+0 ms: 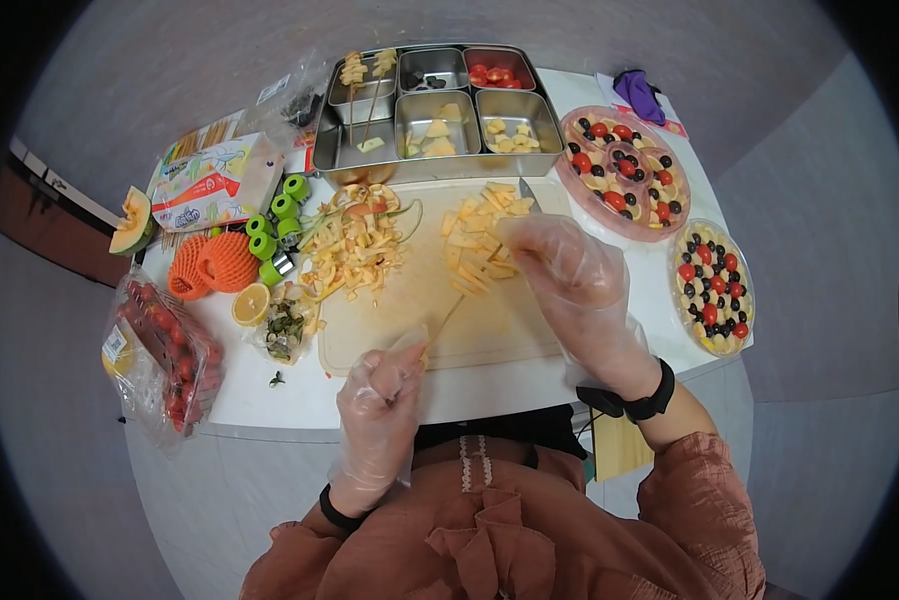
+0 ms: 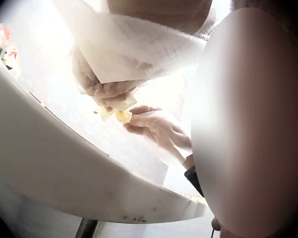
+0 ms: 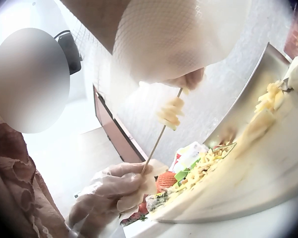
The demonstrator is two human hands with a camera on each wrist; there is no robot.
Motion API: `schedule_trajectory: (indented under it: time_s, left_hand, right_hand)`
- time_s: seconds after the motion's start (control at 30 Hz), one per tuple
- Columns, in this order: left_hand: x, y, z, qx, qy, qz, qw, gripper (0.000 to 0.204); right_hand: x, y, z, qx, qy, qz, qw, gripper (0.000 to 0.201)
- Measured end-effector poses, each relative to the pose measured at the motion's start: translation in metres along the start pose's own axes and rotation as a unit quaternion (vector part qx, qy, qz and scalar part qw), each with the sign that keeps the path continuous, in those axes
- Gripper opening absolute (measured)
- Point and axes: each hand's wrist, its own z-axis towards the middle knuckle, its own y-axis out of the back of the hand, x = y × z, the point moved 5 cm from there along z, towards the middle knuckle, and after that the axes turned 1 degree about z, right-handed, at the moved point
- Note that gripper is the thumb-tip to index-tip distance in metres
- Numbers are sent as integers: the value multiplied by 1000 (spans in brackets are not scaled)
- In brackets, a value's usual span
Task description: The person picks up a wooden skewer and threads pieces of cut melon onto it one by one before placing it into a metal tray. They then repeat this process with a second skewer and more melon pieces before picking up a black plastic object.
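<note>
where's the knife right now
In the head view the knife lies on the cutting board near its far right edge, just beyond the right hand and beside the cut fruit pieces.

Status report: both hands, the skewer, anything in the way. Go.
Left hand grips skewer at its lower end. Right hand pinches skewer tip; fruit pieces threaded near the tip. Knife lies on cutting board beyond right hand; nothing blocking.

Compartment tray (image 1: 559,150) behind the cutting board (image 1: 489,330); two fruit plates (image 1: 659,225) to its right.
</note>
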Motion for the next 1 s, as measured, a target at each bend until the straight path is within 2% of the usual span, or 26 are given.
schedule_trajectory:
  time_s: [0.4,0.47,0.6,0.67,1.0]
  left_hand:
    - [3,-2,-4,-23,-6,-14,1000,21]
    - [2,-2,-4,-20,-11,-10,1000,21]
    - [1,-2,-1,-20,-26,19,999,21]
    - [3,-2,-1,-15,-8,-16,1000,22]
    - [2,-1,-1,-13,-6,-9,1000,23]
  right_hand:
    - [4,2,-4,-3,11,-1,1000,25]
    - [4,0,-5,29,-45,39,998,23]
    - [7,-2,-6,26,-32,29,999,23]
    - [8,-2,-5,25,-33,18,999,24]
    - [10,0,-6,33,-30,39,998,22]
